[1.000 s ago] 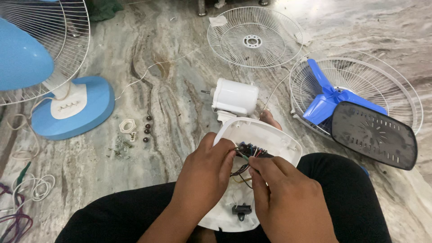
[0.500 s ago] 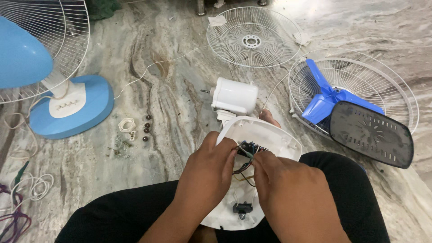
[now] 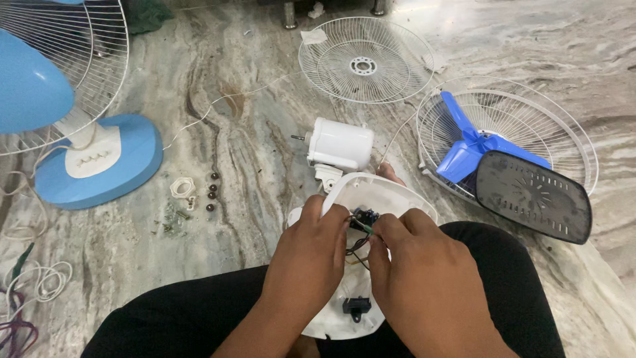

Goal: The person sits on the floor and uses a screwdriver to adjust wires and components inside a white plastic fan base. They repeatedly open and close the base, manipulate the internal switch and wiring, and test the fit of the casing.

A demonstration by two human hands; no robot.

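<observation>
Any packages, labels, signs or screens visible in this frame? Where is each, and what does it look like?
None can be made out: no package, sign or screen.
The blue fan base, at the left on the floor, bears a white panel with small dark marks, too small to tell.
Both hands, the left hand and the right hand, work on wires.

Even, soft daylight; pale glare on marble floor (image 3: pixel 530 40) at upper right. Faint shadows only. Sharp focus throughout; slight wide-angle bending at edges.

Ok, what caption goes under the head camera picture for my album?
Two hands, left hand and right hand, work on wires inside a white fan base on a marble floor.
</observation>
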